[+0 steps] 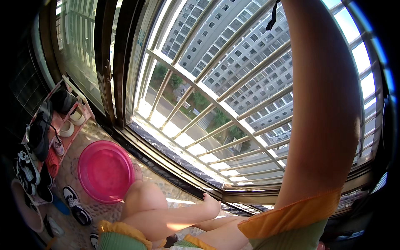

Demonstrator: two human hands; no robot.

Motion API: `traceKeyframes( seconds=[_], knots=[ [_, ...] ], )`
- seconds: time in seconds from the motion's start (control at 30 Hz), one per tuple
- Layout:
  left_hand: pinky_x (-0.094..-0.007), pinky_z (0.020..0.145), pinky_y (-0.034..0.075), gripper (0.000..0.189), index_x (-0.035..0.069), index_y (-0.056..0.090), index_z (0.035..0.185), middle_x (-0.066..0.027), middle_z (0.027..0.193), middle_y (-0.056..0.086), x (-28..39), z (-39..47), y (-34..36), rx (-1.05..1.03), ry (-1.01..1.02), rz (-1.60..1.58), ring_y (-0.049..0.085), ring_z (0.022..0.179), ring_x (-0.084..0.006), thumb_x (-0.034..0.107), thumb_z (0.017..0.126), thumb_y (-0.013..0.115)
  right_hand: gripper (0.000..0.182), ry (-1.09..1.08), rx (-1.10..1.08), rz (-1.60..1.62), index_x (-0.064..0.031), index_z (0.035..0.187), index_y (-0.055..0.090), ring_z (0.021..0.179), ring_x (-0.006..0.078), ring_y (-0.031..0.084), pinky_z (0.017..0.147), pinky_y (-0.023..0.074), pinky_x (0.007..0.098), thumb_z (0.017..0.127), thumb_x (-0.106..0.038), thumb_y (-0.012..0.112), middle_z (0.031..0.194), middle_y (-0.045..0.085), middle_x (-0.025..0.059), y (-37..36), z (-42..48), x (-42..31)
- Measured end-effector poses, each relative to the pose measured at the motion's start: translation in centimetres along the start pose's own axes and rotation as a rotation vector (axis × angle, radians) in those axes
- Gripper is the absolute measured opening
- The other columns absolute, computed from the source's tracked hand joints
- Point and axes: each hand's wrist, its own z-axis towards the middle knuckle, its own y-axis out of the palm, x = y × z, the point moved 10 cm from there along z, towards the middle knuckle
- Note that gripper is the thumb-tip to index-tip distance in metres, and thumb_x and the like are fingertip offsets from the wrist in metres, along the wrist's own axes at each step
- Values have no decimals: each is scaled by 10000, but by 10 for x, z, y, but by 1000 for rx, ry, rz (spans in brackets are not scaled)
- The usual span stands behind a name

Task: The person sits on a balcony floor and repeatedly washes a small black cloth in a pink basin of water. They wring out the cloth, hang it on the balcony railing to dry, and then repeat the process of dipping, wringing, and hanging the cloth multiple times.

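Note:
My right arm, in an orange-and-green sleeve, reaches up past the picture's top edge, so the right hand is out of view. Beside that arm dangles a short black strap (pixel 273 17); what it hangs from is cut off. My left hand (pixel 212 206) is low in front of my bent legs, near the bottom track of a sliding window (pixel 175 175). Its fingers look curled, and whether anything is inside them is hidden. Metal security bars (pixel 206 93) stand outside the window opening. A pink plastic basin (pixel 104 172) sits on the floor left of my knee (pixel 147 197).
At the left, a shoe rack (pixel 75 134) carries several shoes. A black-and-white sneaker (pixel 76 204) lies on the pebble-patterned floor (pixel 106 215). The window's dark frame (pixel 120 68) rises beside a glass pane (pixel 79 47). High-rise buildings (pixel 237 50) and a road are visible far below, beyond the bars.

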Motion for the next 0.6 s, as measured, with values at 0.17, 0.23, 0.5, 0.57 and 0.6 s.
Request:
traceKeyframes(
  seconds=[0.17, 0.23, 0.5, 0.57, 0.6],
  knots=[
    [-507, 845, 359, 417, 33, 391, 1290, -115, 969, 631, 0, 6, -5, -37, -17, -10, 595, 912, -298, 209, 914, 418, 503, 139, -115, -98, -11, 902, 633, 735, 298, 619, 694, 471, 394, 836, -490, 497, 771, 640, 151, -11, -55, 43],
    [-509, 815, 376, 373, 59, 431, 1252, -105, 977, 634, 5, 3, -4, -61, 16, 16, 595, 921, -291, 206, 910, 412, 457, 164, -72, -170, -23, 918, 624, 744, 311, 614, 689, 466, 403, 835, -458, 510, 792, 635, 162, -31, -88, 68],
    [-535, 879, 341, 385, 70, 519, 1197, -111, 1102, 594, 7, 18, 35, -121, 9, -20, 554, 1024, -314, 237, 850, 506, 330, 36, 14, -326, -137, 1205, 475, 837, 277, 629, 681, 527, 345, 880, -164, 531, 951, 601, 150, -70, -305, 263],
    [-542, 895, 332, 388, 73, 541, 1183, -113, 1133, 584, 6, 27, 48, -115, 2, -60, 543, 1049, -320, 244, 835, 530, 380, 256, -101, -255, -70, 1145, 516, 860, 282, 624, 740, 491, 369, 938, -361, 387, 956, 615, 153, -84, -347, 294],
    [-545, 903, 328, 389, 74, 552, 1176, -114, 1148, 579, 7, 29, 51, -116, 0, -62, 538, 1062, -323, 248, 828, 542, 446, 388, -79, -162, -60, 1141, 520, 883, 301, 613, 761, 470, 381, 928, -425, 375, 952, 614, 161, -94, -365, 307]
  ],
)
